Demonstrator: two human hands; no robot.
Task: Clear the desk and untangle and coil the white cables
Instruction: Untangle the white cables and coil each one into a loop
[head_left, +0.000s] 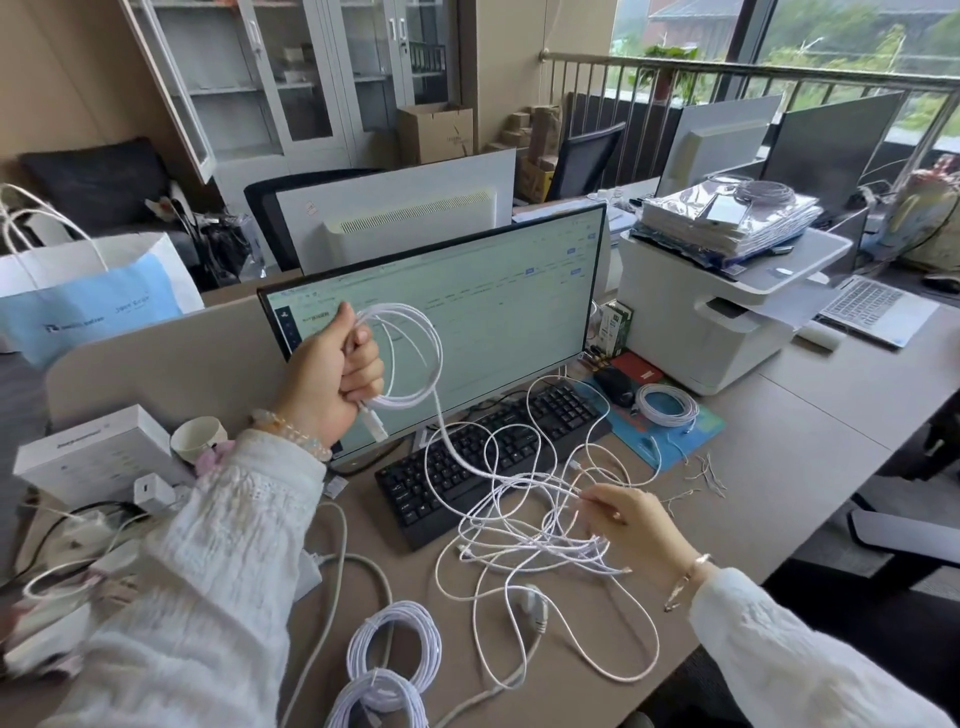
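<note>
Clearly the white cable is thin, light and limp: it droops from the raised coil (410, 353) at the centre of the frame down into a loose tangle (540, 514) on the counter (779, 467), lower right of centre, partly lying over the black keyboard (483, 457). The left hand (337, 374) is fisted round the gathered loops, with a plug end sticking out below the fingers. The right hand (628, 525) pinches a single strand at the edge of the tangle between thumb and fingertips.

By my judgement the cord has little stiffness, so loops will hold only while gripped and could spring or slide apart if the fist eases. Its smooth jacket probably slips easily through a light pinch, which suits feeding it, but hard pulling would likely tighten the crossings. The best hold seems to be on the strand leading straight up to the coil, close to the knot, not on a plug.

Two finished coils (389, 654) lie at bottom centre, and another (667, 405) rests on the blue mat (701, 431) to the right.
</note>
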